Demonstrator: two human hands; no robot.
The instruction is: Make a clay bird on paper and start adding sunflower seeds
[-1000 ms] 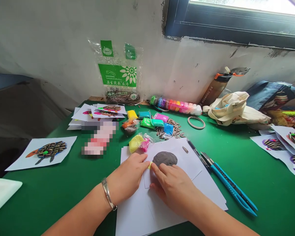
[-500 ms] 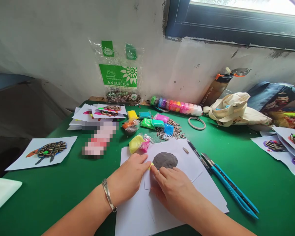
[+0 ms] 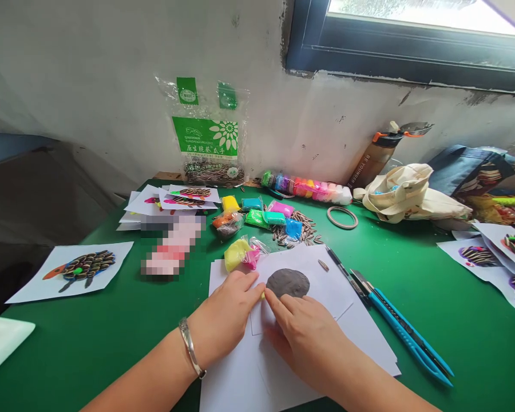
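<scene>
Yellow clay bit (image 3: pixel 262 294) pinched at the left edge of the grey clay disc (image 3: pixel 288 282), lower centre of frame.

The left hand (image 3: pixel 227 312) has its grip closed on the bit. The right hand (image 3: pixel 306 335) touches it with the forefinger, and its thumb is hidden, so I cannot tell its grip. Too hard a press could smear yellow into the disc or drag the white paper sheet (image 3: pixel 326 289) across the green counter (image 3: pixel 111 343). Both hands lie low, palms down, fingertips converging.

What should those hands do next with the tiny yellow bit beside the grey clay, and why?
Probably press the yellow bit down against the left rim of the grey clay oval. The left hand holds it right at that rim, on the white paper, and the right hand lays a forefinger on it, so it seems placed, not yet flattened.
</scene>
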